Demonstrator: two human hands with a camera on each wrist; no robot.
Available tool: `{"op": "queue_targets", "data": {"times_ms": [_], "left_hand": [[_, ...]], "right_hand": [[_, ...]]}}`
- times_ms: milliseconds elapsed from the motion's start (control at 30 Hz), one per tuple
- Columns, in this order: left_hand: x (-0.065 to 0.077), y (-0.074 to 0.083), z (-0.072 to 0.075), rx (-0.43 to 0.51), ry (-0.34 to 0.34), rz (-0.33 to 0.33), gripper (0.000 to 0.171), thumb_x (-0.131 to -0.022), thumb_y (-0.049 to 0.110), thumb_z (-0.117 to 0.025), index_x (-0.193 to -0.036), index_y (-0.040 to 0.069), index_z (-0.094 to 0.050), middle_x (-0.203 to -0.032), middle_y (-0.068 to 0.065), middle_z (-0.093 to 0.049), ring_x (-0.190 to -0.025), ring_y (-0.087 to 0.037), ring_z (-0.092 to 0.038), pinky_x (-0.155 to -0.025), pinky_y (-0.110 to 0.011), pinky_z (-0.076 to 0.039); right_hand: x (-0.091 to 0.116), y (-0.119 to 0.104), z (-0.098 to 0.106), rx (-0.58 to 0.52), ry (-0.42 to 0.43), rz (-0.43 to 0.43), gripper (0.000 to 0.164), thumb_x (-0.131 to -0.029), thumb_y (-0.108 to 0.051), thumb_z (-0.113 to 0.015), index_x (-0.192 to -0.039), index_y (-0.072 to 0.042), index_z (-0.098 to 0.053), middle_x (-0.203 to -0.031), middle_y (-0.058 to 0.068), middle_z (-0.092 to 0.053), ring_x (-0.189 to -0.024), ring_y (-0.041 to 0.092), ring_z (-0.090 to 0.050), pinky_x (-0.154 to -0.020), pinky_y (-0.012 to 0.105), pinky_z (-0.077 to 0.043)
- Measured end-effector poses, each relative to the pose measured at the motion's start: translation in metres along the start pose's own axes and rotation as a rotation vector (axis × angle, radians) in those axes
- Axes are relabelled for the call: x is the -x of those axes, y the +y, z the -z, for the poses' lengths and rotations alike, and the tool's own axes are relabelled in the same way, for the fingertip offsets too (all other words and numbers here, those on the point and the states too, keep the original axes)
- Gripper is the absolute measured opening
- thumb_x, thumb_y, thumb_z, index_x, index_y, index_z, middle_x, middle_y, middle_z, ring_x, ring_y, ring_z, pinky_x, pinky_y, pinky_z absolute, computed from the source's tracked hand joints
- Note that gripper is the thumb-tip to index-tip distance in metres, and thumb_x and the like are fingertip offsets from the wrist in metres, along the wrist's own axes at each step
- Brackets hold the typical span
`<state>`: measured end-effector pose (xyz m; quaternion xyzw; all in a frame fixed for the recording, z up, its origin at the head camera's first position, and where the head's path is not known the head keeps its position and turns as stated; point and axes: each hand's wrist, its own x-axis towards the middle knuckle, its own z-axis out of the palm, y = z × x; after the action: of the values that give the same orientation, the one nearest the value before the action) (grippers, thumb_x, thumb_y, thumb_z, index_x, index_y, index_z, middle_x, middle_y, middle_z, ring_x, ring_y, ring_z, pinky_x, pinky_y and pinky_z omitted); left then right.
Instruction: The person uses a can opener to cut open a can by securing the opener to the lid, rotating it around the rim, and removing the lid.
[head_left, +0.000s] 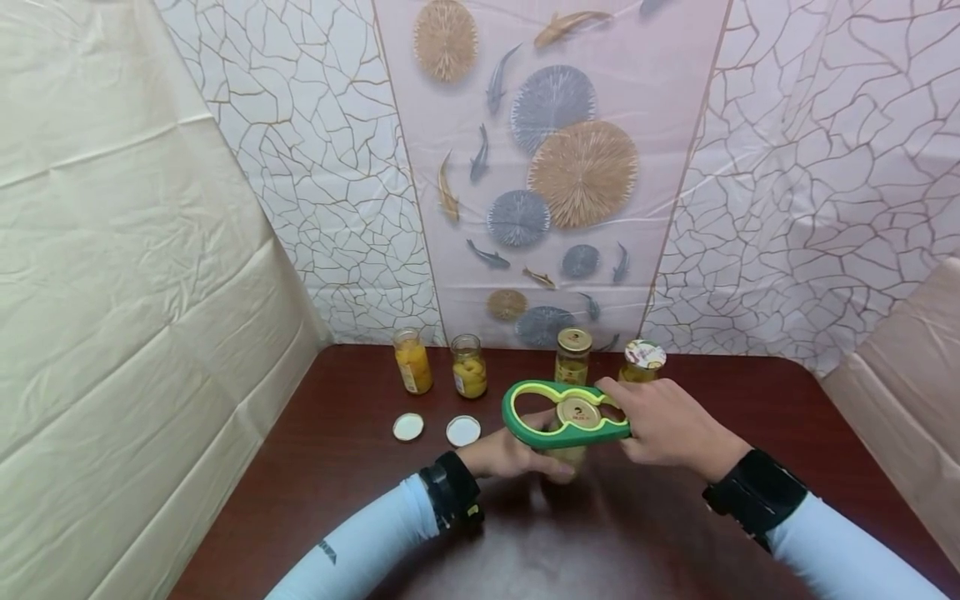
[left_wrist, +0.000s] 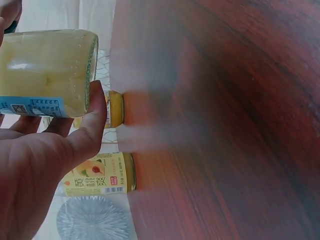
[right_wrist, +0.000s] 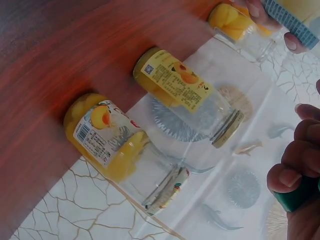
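My left hand (head_left: pixel 513 452) grips a glass jar (left_wrist: pixel 45 65) of pale contents with a blue label, held up off the table. Its gold lid (head_left: pixel 579 412) shows through the middle opening of a green jar opener (head_left: pixel 577 437) with yellow-green inner edges. At the right end of that opener, my right hand (head_left: pixel 667 425) holds it with curled fingers. In the right wrist view, only a small green part of the opener shows beneath the fingers (right_wrist: pixel 295 175). My left palm hides part of the jar in the left wrist view.
Two lidless jars of yellow fruit, one (head_left: pixel 413 364) beside the other (head_left: pixel 470 371), stand at the back left. Two lids (head_left: pixel 408 427) lie before them. Behind my hands stand a gold-lidded jar (right_wrist: pixel 177 82) and a jar with a patterned lid (head_left: pixel 645 354). Patterned cloth (head_left: pixel 360 250) hangs behind the table.
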<state>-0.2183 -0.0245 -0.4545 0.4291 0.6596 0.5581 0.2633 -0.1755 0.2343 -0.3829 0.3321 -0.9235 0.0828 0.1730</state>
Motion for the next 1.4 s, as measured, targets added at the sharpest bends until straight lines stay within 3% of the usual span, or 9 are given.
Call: {"op": "queue_targets", "data": {"times_ms": [200,367,567,767,900,1133,1400], "left_hand": [[0.007,-0.013,0.002,-0.065,0.086,0.029,0.059,-0.092,0.012,-0.078,-0.144,0.025,-0.051,-0.131,0.005,-0.064,-0.118,-0.009,-0.06,-0.104,-0.032,-0.047],[0.017,-0.018,0.006,-0.2,0.232,0.106,0.06,-0.09,0.025,-0.081,-0.141,0.034,-0.051,-0.132,0.007,-0.063,-0.122,-0.009,-0.059,-0.104,-0.038,-0.048],[0.034,-0.015,0.005,-0.31,0.413,0.224,0.084,-0.085,0.043,-0.083,-0.154,0.02,-0.041,-0.15,-0.003,-0.053,-0.134,-0.015,-0.05,-0.107,-0.044,-0.047],[0.04,-0.01,0.006,-0.352,0.478,0.228,0.073,-0.087,0.033,-0.084,-0.148,0.021,-0.046,-0.137,0.001,-0.061,-0.126,-0.015,-0.056,-0.104,-0.046,-0.049],[0.038,-0.013,0.008,-0.349,0.521,0.249,0.076,-0.089,0.032,-0.082,-0.151,0.019,-0.042,-0.141,-0.002,-0.059,-0.131,-0.017,-0.053,-0.107,-0.048,-0.046],[0.023,-0.015,0.013,-0.359,0.576,0.308,0.085,-0.088,0.037,-0.082,-0.156,0.015,-0.035,-0.147,-0.008,-0.057,-0.135,-0.023,-0.051,-0.109,-0.049,-0.045],[0.002,-0.031,0.025,-0.364,0.635,0.356,0.07,-0.087,0.029,-0.084,-0.145,0.016,-0.046,-0.13,-0.009,-0.065,-0.118,-0.026,-0.061,-0.096,-0.048,-0.052]], "right_hand": [[0.005,0.003,-0.001,-0.019,0.014,-0.045,0.048,-0.065,-0.017,-0.078,-0.109,-0.02,-0.059,-0.071,-0.013,-0.049,-0.052,0.005,-0.039,-0.048,0.025,-0.034],[0.013,0.013,0.002,-0.013,0.036,-0.107,0.052,-0.064,-0.014,-0.077,-0.113,-0.016,-0.06,-0.071,-0.01,-0.054,-0.053,0.007,-0.041,-0.048,0.027,-0.036],[0.031,0.032,0.006,0.03,0.04,-0.227,0.056,-0.068,-0.014,-0.076,-0.12,-0.007,-0.059,-0.078,0.002,-0.067,-0.058,0.012,-0.05,-0.052,0.033,-0.044],[0.042,0.04,0.007,0.021,0.024,-0.277,0.064,-0.071,-0.012,-0.074,-0.131,0.001,-0.056,-0.099,0.017,-0.074,-0.069,0.02,-0.06,-0.059,0.041,-0.053],[0.043,0.041,0.004,0.011,0.014,-0.285,0.066,-0.072,-0.011,-0.073,-0.133,0.004,-0.054,-0.106,0.021,-0.073,-0.074,0.023,-0.062,-0.063,0.045,-0.055],[0.044,0.042,0.002,0.022,0.039,-0.275,0.065,-0.071,-0.012,-0.073,-0.132,0.003,-0.054,-0.104,0.019,-0.074,-0.072,0.022,-0.062,-0.061,0.043,-0.054],[0.048,0.038,0.001,0.017,0.057,-0.271,0.061,-0.068,-0.014,-0.077,-0.125,-0.004,-0.056,-0.093,0.011,-0.073,-0.066,0.017,-0.058,-0.056,0.037,-0.048]]}}
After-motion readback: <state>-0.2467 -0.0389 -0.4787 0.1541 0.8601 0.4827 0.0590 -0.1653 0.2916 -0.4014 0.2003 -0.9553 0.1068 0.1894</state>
